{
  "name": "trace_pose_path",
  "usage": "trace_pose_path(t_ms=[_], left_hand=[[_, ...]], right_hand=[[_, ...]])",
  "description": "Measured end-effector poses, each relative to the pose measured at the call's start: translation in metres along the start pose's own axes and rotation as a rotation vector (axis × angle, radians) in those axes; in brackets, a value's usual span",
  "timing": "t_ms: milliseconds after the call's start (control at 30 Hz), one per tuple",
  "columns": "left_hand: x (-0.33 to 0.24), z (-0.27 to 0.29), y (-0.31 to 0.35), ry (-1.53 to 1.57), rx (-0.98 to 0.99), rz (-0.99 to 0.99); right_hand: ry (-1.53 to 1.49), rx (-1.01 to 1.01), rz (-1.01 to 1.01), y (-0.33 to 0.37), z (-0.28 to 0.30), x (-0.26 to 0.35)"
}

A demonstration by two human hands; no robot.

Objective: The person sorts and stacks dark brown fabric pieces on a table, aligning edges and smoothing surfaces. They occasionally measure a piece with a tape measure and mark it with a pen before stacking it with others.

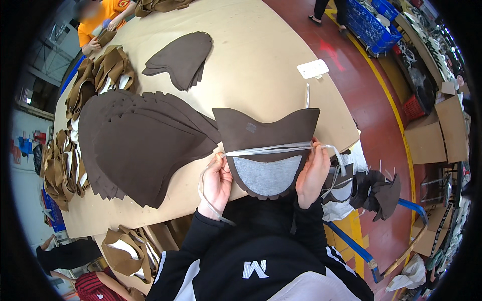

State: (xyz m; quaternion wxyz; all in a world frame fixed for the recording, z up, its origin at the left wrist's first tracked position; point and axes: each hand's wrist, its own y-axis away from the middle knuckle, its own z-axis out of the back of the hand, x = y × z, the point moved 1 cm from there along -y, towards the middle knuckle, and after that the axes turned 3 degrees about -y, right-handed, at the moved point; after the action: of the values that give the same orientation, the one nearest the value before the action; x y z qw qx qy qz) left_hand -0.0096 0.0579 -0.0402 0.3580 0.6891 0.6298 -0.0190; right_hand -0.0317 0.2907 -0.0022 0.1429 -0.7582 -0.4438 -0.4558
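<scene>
A stack of dark brown leather-like cut pieces [268, 125], with wavy top edges and notched curved lower edges, is upright in front of me at the table's edge. A half-round grey patch [269, 176] shows on its lower part. A thin white strip [271, 149] is stretched across it just above the patch. My left hand [217, 184] pinches the strip at the left edge, and the strip's tail hangs over that wrist. At the right edge my right hand [313, 175] grips the strip, its loose end curling off to the right.
Left of me lies a large pile of dark brown pieces [145, 145], with a smaller stack [183, 57] farther back. A white card [312, 68] and a slim silvery tool [308, 95] lie at right. Brown bundles [65, 160] line the left edge. A blue-framed cart [351, 243] stands right.
</scene>
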Motion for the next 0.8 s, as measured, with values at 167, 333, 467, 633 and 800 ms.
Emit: trace_pose_path(t_ms=[167, 333, 467, 633, 800], left_hand=[[0.002, -0.006, 0.008, 0.079, 0.053, 0.083], [-0.009, -0.025, 0.011, 0.06, 0.118, -0.052], [-0.043, -0.077, 0.009, 0.005, 0.415, -0.265], [-0.09, -0.077, -0.029, -0.532, 0.867, -0.203], [-0.067, -0.021, -0.038, -1.02, 0.558, -0.163]], right_hand=[[0.01, -0.004, -0.108, -0.004, 0.004, 0.009], [-0.148, 0.0, -0.109, -0.006, -0.008, 0.028], [-0.458, 0.262, -0.175, 0.001, -0.037, 0.069], [-0.372, 0.537, -0.146, -0.024, -0.018, 0.06], [0.02, 0.434, -0.247, -0.023, 0.045, 0.011]])
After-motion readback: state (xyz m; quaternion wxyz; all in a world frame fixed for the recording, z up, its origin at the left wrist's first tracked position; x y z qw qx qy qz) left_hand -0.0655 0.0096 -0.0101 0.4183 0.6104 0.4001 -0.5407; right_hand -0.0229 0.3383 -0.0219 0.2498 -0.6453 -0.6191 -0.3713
